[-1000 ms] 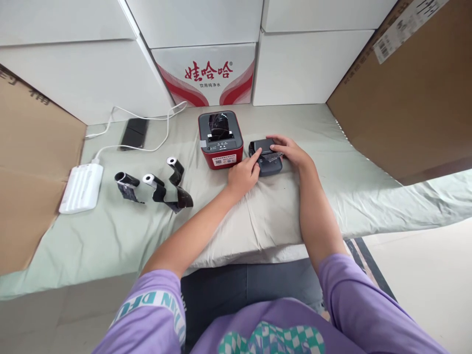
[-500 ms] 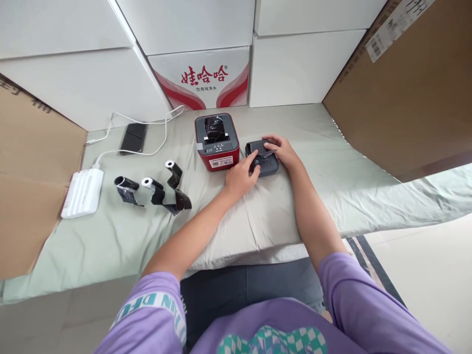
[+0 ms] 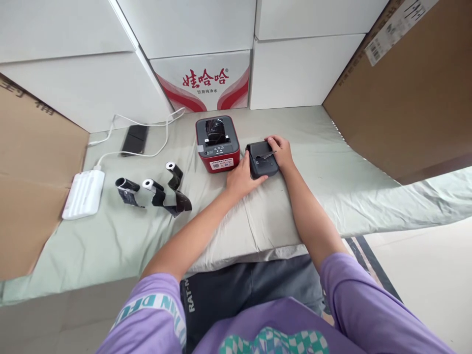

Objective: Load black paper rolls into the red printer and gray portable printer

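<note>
A small dark grey portable printer [image 3: 264,167] rests on the cloth-covered table, with a torn strip of black paper [image 3: 266,155] sticking out of its top. My left hand [image 3: 241,179] holds it by the left side and front corner, fingers up the side and thumb along the front edge. Curled round its back right corner is my right hand [image 3: 280,151]; some of those fingertips are hidden behind it. Just left of it stands a larger red and dark grey printer [image 3: 221,161], with black paper coming out of its top slot.
To the left lie several partly unrolled black paper rolls [image 3: 158,192]. A white power bank [image 3: 83,194] with a white cable [image 3: 143,155] and a black phone [image 3: 135,139] are farther left. White boxes [image 3: 291,71] line the back; brown cardboard [image 3: 413,108] walls both sides.
My left fingers have come off the printer's top and now lie along its left side and front. My right fingers have drawn back toward the back right corner.
</note>
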A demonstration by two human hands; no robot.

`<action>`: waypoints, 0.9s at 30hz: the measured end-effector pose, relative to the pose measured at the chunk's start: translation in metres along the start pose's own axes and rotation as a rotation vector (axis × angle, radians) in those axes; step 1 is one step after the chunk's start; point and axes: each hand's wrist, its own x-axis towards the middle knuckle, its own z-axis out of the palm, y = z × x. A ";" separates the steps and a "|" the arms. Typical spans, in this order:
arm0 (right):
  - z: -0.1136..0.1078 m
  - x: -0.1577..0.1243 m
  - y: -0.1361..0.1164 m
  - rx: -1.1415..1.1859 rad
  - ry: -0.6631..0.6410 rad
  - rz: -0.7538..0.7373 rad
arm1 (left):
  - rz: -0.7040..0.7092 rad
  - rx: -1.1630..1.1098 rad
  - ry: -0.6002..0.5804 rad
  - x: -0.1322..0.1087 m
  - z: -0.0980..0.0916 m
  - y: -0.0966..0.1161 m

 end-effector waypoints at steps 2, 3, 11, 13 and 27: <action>0.000 0.001 0.001 0.001 -0.004 -0.005 | -0.004 0.019 -0.004 0.000 0.001 0.000; 0.000 0.002 0.002 0.000 -0.008 -0.011 | -0.008 0.030 -0.003 -0.001 0.001 0.000; 0.001 0.007 0.006 0.008 -0.026 -0.032 | -0.061 0.106 0.008 -0.004 0.003 0.001; 0.001 0.007 0.006 0.008 -0.027 -0.036 | -0.072 0.116 0.011 -0.004 0.003 0.001; 0.002 0.007 0.005 -0.002 -0.034 -0.037 | -0.077 0.145 -0.007 -0.002 0.002 0.003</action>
